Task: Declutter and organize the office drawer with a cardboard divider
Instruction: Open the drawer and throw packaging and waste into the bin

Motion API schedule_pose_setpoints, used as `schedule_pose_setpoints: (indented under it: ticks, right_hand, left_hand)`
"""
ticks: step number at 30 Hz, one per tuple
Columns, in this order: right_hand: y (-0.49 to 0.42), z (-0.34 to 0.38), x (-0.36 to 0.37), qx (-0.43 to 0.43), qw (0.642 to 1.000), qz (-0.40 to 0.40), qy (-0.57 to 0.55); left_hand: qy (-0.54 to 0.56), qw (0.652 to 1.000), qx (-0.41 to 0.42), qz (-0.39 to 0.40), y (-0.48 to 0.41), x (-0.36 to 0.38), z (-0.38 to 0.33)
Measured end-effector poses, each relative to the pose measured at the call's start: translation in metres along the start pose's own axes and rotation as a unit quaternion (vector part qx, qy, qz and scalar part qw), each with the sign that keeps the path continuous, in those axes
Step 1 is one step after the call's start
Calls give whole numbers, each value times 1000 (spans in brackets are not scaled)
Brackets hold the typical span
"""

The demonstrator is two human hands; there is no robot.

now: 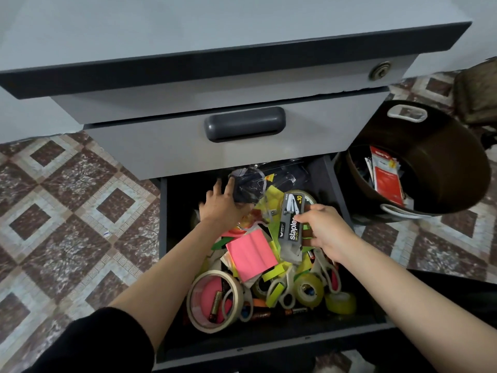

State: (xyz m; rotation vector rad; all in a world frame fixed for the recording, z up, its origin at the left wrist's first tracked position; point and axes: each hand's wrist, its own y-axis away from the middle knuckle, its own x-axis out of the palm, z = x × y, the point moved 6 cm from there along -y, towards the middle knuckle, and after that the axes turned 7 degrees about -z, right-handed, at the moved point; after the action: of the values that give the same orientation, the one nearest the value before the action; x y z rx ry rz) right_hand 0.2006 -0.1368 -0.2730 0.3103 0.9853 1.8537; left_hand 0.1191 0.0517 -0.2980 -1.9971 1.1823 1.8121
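Observation:
The lower drawer point(269, 343) of a grey cabinet is pulled out and full of clutter. My left hand point(223, 203) reaches to its back and grips a crumpled clear plastic wrapper point(248, 184). My right hand point(325, 230) pinches a black stapler packet point(291, 219) and holds it above the pile. Below lie a pink sticky-note pad point(251, 253), a big masking tape roll point(212, 300), yellow tape rolls point(309, 289), scissors point(285, 289), batteries and neon paper scraps. No cardboard divider is in view.
The shut upper drawer with its dark handle point(244, 123) overhangs the back of the open one. A dark round basket point(435, 146) holding papers and packets stands on the tiled floor point(67, 211) to the right.

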Motion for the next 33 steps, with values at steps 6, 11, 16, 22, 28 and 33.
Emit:
schedule_pose_setpoints:
  ticks: [6,11,16,22,28,33]
  right_hand:
    - [0,-1,0,5,1000,-7,-20]
    - [-16,3,-2,22,998,-22,-53]
    - [-35,11,5,36,990,-23,-131]
    - [-46,14,23,79,976,-43,-199]
    - [-49,18,34,78,977,-29,-198]
    - [-49,16,43,85,975,8,-207]
  left_hand:
    - [37,999,1,-15,12,-8,-11]
    - [25,995,-8,-97,-11,-31,-9]
    - [63,994,-80,-41,-39,-21,5]
    - [100,986,-104,-84,-50,-21,17]
    - [147,982,-99,-69,-50,-12,22]
    - [210,971,-103,-52,-46,-2,20]
